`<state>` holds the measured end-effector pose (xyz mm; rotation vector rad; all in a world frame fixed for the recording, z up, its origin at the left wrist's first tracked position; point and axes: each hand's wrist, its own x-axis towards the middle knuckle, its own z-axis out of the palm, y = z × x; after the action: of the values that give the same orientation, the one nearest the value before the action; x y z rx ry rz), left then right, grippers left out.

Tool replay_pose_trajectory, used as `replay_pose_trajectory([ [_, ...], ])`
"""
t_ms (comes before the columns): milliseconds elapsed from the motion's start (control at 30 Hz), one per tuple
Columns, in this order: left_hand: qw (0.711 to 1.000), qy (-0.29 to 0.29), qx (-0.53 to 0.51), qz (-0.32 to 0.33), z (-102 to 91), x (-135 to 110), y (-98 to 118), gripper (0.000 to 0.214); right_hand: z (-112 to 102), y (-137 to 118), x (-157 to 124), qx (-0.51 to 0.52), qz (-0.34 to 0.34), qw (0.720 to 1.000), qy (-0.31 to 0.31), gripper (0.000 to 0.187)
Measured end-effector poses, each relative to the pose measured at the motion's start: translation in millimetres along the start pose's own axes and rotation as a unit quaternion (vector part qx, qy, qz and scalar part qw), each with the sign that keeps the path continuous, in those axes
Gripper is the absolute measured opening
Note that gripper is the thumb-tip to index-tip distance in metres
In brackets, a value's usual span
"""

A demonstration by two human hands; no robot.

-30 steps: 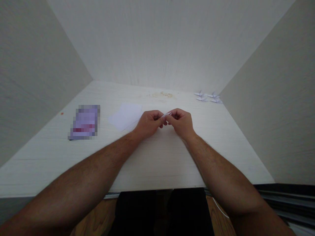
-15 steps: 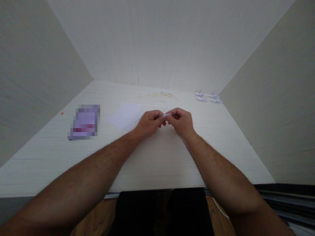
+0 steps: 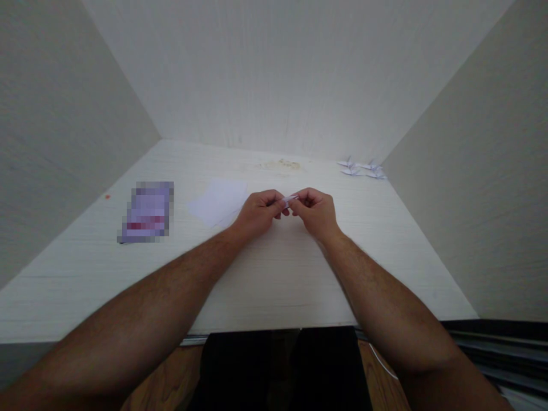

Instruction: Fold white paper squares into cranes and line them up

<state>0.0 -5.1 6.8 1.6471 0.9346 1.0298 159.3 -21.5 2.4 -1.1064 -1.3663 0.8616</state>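
Between my two hands is a small piece of folded white paper [image 3: 290,200], mostly covered by the fingers. My left hand [image 3: 262,212] pinches its left side with thumb and forefinger. On the other side my right hand [image 3: 314,210] grips it the same way, fingertips close to those of the left. Both hands are just over the middle of the white table [image 3: 274,279]. Sheets of white paper [image 3: 220,200] lie flat to the left, partly behind my left hand. Several folded paper cranes [image 3: 363,169] stand grouped at the back right.
A blurred-out purple item [image 3: 148,211] lies on the left of the table. Near it is a small orange-red spot [image 3: 108,197]. A tan stain [image 3: 285,164] marks the table towards the back wall [image 3: 274,74]. Side walls close in the left and right.
The fingertips have shifted slightly around the folded paper, and a little more of it shows between them. The cranes and the loose sheets have stayed put.
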Motion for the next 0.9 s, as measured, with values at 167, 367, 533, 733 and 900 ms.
replay_pose_trajectory([
  [167, 0.999, -0.019, -0.029, -0.015, -0.5, 0.7, 0.5, 0.021, 0.0, -0.3, -1.6, -0.004, -0.011, 1.000, 0.010, 0.013],
  [367, 1.000, -0.021, -0.005, 0.003, 0.6, -0.2, -1.7, 0.026, 0.8, -4.2, -3.1, -0.033, -0.006, 0.999, 0.024, 0.012],
  [533, 1.000, -0.002, 0.003, 0.023, 3.1, -2.5, 0.2, 0.028, 2.0, -4.0, -3.4, -0.039, -0.007, 0.999, 0.032, 0.013],
  [733, 0.999, 0.003, -0.024, 0.022, 2.8, -1.4, -1.7, 0.024, 2.7, -2.9, -3.5, -0.020, 0.000, 0.999, 0.027, 0.013],
  [900, 0.999, 0.001, 0.000, 0.035, 1.4, 0.2, -6.2, 0.023, 0.9, -4.6, -3.5, -0.022, -0.010, 1.000, 0.016, 0.013],
])
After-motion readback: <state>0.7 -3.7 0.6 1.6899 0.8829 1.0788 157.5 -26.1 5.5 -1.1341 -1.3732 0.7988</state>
